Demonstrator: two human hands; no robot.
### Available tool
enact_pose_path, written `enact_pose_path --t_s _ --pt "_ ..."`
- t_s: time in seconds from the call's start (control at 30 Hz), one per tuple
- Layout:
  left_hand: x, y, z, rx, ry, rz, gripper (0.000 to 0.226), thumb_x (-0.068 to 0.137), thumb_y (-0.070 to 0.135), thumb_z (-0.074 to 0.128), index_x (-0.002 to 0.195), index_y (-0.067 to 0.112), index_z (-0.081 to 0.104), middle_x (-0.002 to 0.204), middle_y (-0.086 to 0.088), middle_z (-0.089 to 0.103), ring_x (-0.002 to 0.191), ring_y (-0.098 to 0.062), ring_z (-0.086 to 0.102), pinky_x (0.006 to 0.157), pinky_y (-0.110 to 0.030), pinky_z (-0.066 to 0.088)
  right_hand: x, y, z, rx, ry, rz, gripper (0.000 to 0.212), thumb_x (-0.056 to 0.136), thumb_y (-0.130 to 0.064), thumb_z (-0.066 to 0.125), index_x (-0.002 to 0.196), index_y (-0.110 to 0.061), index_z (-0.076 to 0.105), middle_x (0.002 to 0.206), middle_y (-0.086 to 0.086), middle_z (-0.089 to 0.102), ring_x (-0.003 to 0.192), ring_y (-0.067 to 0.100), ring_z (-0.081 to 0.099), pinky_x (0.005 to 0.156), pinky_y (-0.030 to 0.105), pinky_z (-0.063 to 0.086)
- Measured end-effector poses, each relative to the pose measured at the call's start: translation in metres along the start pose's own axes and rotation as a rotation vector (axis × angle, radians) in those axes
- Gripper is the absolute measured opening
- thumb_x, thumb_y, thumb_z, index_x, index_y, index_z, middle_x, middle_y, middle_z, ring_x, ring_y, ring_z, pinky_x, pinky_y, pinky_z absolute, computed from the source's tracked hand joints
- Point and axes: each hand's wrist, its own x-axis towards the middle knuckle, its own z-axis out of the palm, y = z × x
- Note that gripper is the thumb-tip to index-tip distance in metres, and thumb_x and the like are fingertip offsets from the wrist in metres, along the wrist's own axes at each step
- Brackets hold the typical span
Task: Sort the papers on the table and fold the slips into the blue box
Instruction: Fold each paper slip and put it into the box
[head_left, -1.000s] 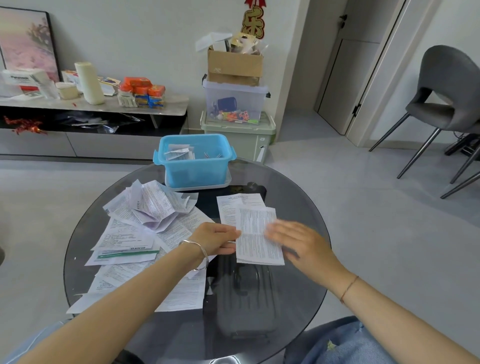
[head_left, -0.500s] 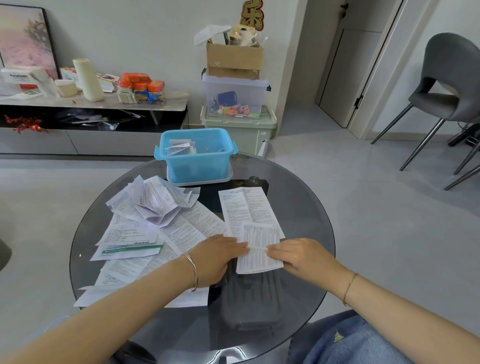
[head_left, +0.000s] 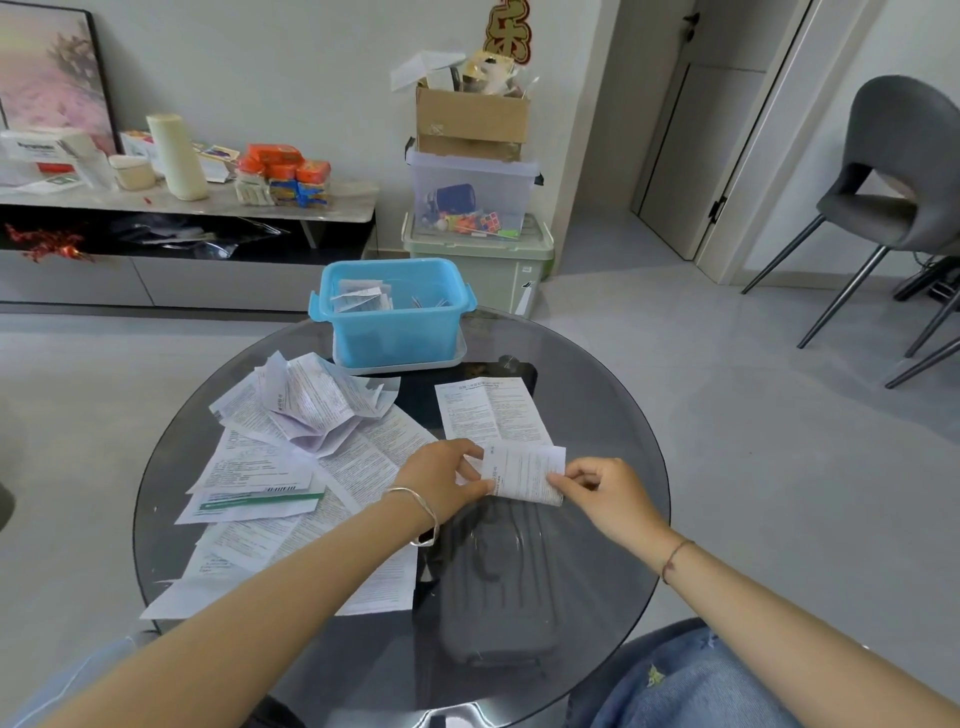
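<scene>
Both hands pinch the folded slip (head_left: 524, 473) near the middle of the table (head_left: 623, 415) — the left hand (head_left: 447, 480) at its left edge, the right hand (head_left: 605, 493) at its lower right corner. Corners should meet squarely before creasing, to fit the blue box (head_left: 395, 332) at the far edge. Half a second ago the slip lay longer under both hands — now it is halved.

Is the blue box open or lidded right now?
Open: the blue box has no lid on top, and paper slips show inside over its rim.
</scene>
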Motion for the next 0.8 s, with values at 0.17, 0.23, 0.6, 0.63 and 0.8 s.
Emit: enact_pose_path --t_s 0.17,0.23,0.6,0.63,0.8 --pt "0.005 0.004 0.005 -0.027 0.027 -0.091 0.046 0.083 0.037 0.07 0.123 0.02 0.055 0.089 0.003 0.068 0.092 -0.014 0.062 0.09 -0.028 0.048 0.011 -0.001 0.005 -0.037 0.037 0.086 0.019 0.085 -0.025 0.071 0.073 -0.011 0.065 0.056 -0.005 0.057 0.048 0.004 0.045 0.049 0.013 0.032" --pt "0.005 0.004 0.005 -0.025 0.034 -0.094 0.047 0.084 0.036 0.069 0.125 0.02 0.053 0.087 0.004 0.066 0.091 -0.014 0.062 0.088 -0.027 0.048 0.013 -0.003 0.006 -0.062 0.038 0.092 0.019 0.085 -0.025 0.07 0.071 -0.014 0.063 0.056 -0.006 0.057 0.048 0.004 0.045 0.049 0.014 0.032" --pt "-0.008 0.01 0.003 0.291 0.126 0.213 0.045 0.094 0.035 0.056 0.137 0.025 0.046 0.123 0.005 0.055 0.116 -0.014 0.049 0.097 -0.026 0.039 0.02 -0.003 0.012 -0.184 0.054 0.05 0.026 0.087 -0.024 0.067 0.065 -0.021 0.054 0.054 -0.006 0.05 0.053 0.01 0.044 0.053 0.023 0.034" --pt "-0.01 0.011 0.001 0.343 0.076 0.294 0.044 0.096 0.035 0.051 0.138 0.025 0.046 0.132 0.005 0.052 0.121 -0.015 0.046 0.1 -0.026 0.036 0.02 -0.003 0.012 -0.169 0.055 0.06 0.027 0.086 -0.023 0.068 0.064 -0.021 0.054 0.054 -0.006 0.05 0.052 0.01 0.043 0.053 0.023 0.034" --pt "-0.026 0.014 0.003 0.566 -0.191 0.412 0.056 0.1 0.049 0.03 0.15 0.025 0.026 0.153 0.001 0.033 0.137 -0.018 0.033 0.112 -0.028 0.023 0.022 -0.003 0.013 -0.139 0.062 0.087 0.027 0.084 -0.019 0.07 0.061 -0.018 0.055 0.051 -0.007 0.051 0.047 0.007 0.042 0.051 0.022 0.034"
